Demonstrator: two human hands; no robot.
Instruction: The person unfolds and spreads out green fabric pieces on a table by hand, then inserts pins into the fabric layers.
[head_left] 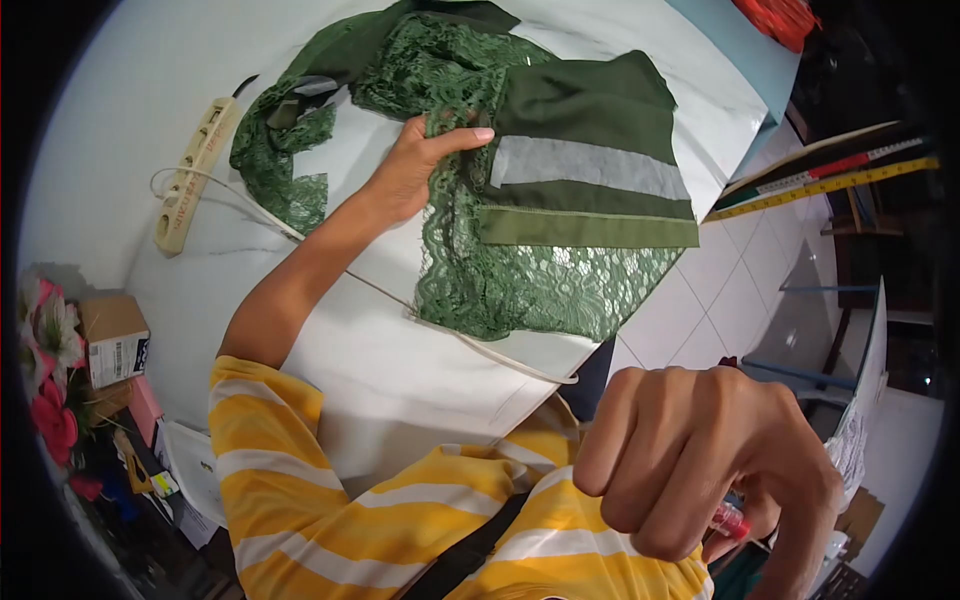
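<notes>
My left hand [405, 170] is closed on the edge of a green lace fabric piece [455, 250], thumb on top, beside a dark green cloth panel [585, 100]. A pale grey strip [590, 167] runs across that panel, above a lighter olive band [590, 228]. More green lace [420, 65] lies bunched behind the hand. Close to the camera, my right hand [700, 450] is raised with its fingers curled. A small red object [730, 520] shows past its fingers, mostly hidden; I cannot tell its kind.
A white table [380, 400] carries the fabric, a power strip [195, 175] and a pale cable [370, 285]. A yellow tape measure [830, 188] hangs past the right edge. At left are pink flowers [52, 420] and a cardboard box [115, 340]. Red material [780, 20] lies at the top right.
</notes>
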